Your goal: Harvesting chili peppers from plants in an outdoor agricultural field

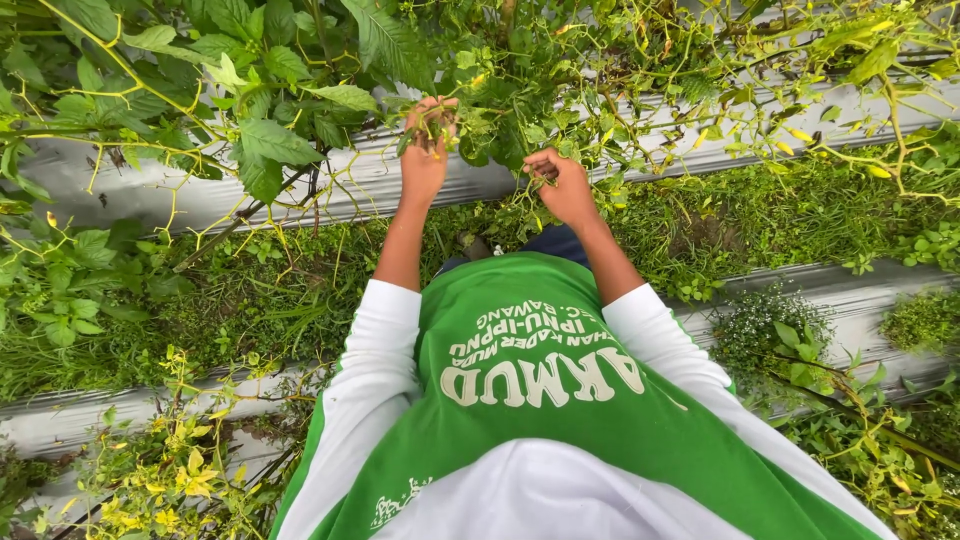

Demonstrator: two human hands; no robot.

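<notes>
**Two Hands in the Leafy Plants**

Nearest to us was our green and white shirt (pixel 540 420), with pale curved lettering across the green panel and a small white emblem lower on the left; we counted two white sleeves pushed up the forearms. Just beyond lay a strip of silver plastic mulch (pixel 870 300) across the ground, then a band of grass and weeds (pixel 750 225), then a second silver strip (pixel 330 185) under the plants, making two strips in all.

Farther out, our left hand (pixel 424 165) was raised, its fingers (pixel 432 112) clenched around a small bunch of green pods (pixel 432 130) at the edge of the foliage. Our right hand (pixel 563 185) sat near it, a little lower, fingers (pixel 545 168) curled at a thin stem; we could not tell whether they truly gripped it. Farthest stood the broad-leaved plants (pixel 270 90), some leaves yellowing at the right.
</notes>
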